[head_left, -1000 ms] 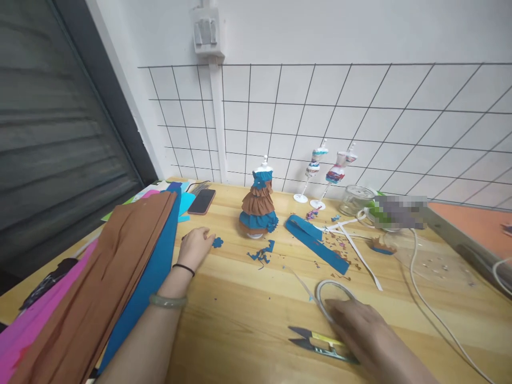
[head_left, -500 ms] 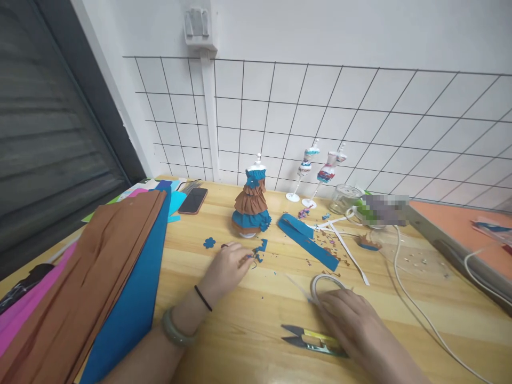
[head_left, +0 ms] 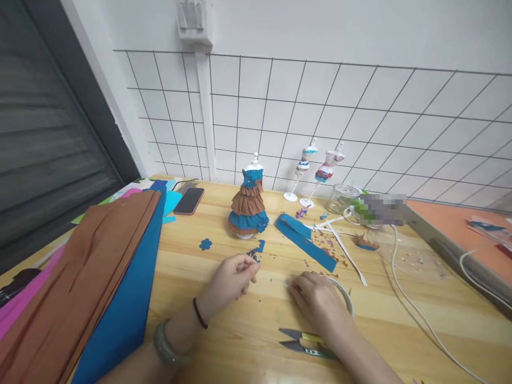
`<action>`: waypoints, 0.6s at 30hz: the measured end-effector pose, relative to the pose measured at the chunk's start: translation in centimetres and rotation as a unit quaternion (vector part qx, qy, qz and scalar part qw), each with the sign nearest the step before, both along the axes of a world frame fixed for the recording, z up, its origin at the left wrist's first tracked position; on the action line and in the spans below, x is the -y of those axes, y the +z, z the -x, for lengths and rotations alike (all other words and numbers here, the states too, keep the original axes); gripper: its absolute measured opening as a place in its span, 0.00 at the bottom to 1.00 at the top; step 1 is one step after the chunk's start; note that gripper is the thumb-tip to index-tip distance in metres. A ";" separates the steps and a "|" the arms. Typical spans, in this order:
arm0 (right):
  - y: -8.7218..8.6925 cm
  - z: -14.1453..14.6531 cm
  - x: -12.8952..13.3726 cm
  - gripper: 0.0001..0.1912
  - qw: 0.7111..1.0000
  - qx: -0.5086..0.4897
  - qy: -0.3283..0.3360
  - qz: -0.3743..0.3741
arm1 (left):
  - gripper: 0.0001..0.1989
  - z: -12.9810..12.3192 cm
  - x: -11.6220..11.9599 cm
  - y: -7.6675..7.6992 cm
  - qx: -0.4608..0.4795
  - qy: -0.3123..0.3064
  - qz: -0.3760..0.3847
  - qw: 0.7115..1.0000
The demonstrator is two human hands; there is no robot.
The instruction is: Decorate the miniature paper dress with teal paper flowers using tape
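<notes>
My left hand (head_left: 236, 274) is closed, thumb against fingertips, just above the table before some blue paper scraps (head_left: 258, 249); what it pinches, if anything, is too small to name. My right hand (head_left: 318, 301) has its fingers bent together over the near side of a roll of white tape (head_left: 346, 296); its fingertips are blurred. Thread snips (head_left: 306, 343) lie beside the right wrist, blades pointing left. A small dress form (head_left: 248, 202) in a blue and brown ruffled paper dress stands behind the left hand. A blue paper flower (head_left: 205, 244) lies to its left.
Brown paper (head_left: 88, 256) and blue sheets cover the left side. A phone (head_left: 189, 201) lies behind them. Blue strips (head_left: 306, 242), two more dress forms (head_left: 306, 160), a glass jar (head_left: 343, 197) and a white cable (head_left: 404, 293) are at the right.
My left hand has drawn back from the blue scraps toward me. My right hand has moved left, off the front of the tape roll, which now shows on its right side. The view has shifted slightly.
</notes>
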State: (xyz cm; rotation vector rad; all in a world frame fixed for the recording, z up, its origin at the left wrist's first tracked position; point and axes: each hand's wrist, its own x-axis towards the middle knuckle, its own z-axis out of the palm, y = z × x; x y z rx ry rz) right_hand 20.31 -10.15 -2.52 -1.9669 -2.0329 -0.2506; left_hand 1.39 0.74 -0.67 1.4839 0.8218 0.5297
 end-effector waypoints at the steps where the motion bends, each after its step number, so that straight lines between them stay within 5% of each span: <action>1: 0.0 0.1 0.2 0.13 1.000 -0.006 0.008 -0.001 | 0.17 -0.1 0.2 0.0 -0.001 -0.014 0.030 0.999; 5: 0.6 0.4 0.7 0.13 0.999 -0.029 0.035 -0.005 | 0.18 -0.4 1.0 0.1 -0.009 -0.056 0.118 0.991; 14: -0.4 -0.7 0.0 0.09 0.998 -0.033 0.034 -0.036 | 0.17 -0.3 1.4 0.0 -0.002 -0.095 0.158 0.983; 18: 0.4 -0.2 0.5 0.10 0.996 -0.052 0.066 -0.035 | 0.16 -0.4 1.8 0.4 -0.019 -0.114 0.210 0.971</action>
